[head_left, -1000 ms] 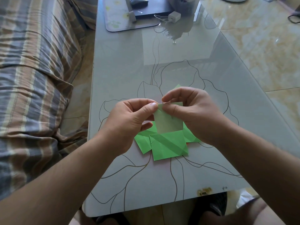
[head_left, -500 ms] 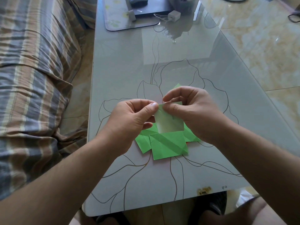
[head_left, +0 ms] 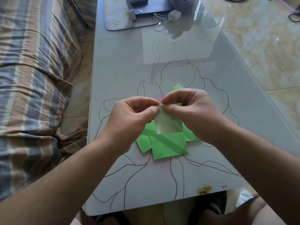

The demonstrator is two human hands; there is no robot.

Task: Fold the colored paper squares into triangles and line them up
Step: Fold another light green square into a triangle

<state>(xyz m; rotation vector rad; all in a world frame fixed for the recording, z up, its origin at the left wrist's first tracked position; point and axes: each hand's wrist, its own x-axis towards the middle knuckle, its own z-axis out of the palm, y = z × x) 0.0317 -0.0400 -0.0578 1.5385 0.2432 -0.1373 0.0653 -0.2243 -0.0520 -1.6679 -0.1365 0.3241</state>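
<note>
A small pale green paper square [head_left: 168, 123] hangs in the air above the table, its whitish side toward me. My left hand [head_left: 129, 117] pinches its top left corner between thumb and forefinger. My right hand [head_left: 193, 112] pinches the top edge right beside it, fingers curled. Below them a loose pile of bright green paper squares [head_left: 168, 145] lies on the glass table [head_left: 123, 65]; the front one shows a diagonal crease. A green corner [head_left: 178, 86] pokes out behind my right hand.
A striped sofa cushion [head_left: 35, 70] runs along the table's left side. At the far end sit a mouse pad [head_left: 116, 15], a dark flat device [head_left: 152, 8] and a white charger with cable [head_left: 173, 14]. Tiled floor [head_left: 259, 46] lies to the right.
Both hands stay pinched on the pale square's top edge; the paper has tilted slightly. The green pile has not moved.
</note>
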